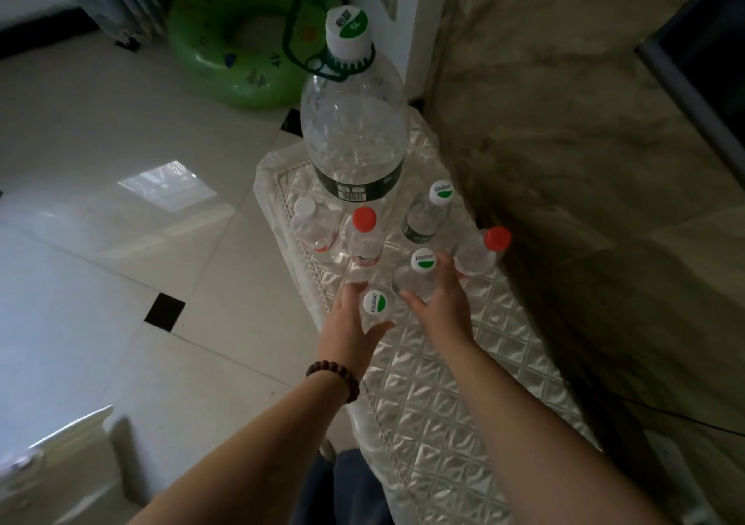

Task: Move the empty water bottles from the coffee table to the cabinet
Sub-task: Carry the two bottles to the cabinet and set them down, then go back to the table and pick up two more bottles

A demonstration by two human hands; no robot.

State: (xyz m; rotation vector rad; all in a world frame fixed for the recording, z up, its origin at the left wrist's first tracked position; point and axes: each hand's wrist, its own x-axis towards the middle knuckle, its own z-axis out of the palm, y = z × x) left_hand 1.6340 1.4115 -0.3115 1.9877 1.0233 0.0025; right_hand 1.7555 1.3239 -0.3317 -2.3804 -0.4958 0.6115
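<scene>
- Tiled floor, marble-look wall on the right, a green swim ring [242, 36] leaning in the far corner. The desk [443, 395] is a narrow low one under a quilted shiny cover, pushed up along that wall.
- All the bottles sit bunched at the far end of the desk: a big handled water jug [354, 129] at the far edge, then six small ones in front of it.
- Left hand [350, 323] is wrapped round the nearest green-and-white-capped bottle [375, 305], by the desk's left edge. Its fingers [350, 288] and thumb are curled either side of it, looks like a closed grip or very nearly.
- Right hand [443, 303] is on the next green-capped bottle [419, 270], just beside the first. Its fingers sit against the bottle's right side and the thumb on the left, so I'd say clamped, though the contact is partly hidden.
- The cabinet isn't in view, so everything's yet to be carried over.
- What could go wrong, my guess: empty bottles are light and squishy, so a hard squeeze could crumple one or pop it out of the grip.
- The red-capped bottle [479, 254] near the wall-side edge is right by the right hand's knuckles. Lifting at an angle could knock it over and set the neighbours toppling.
- The slick cover probably lets anything bumped slide off the left edge.
</scene>
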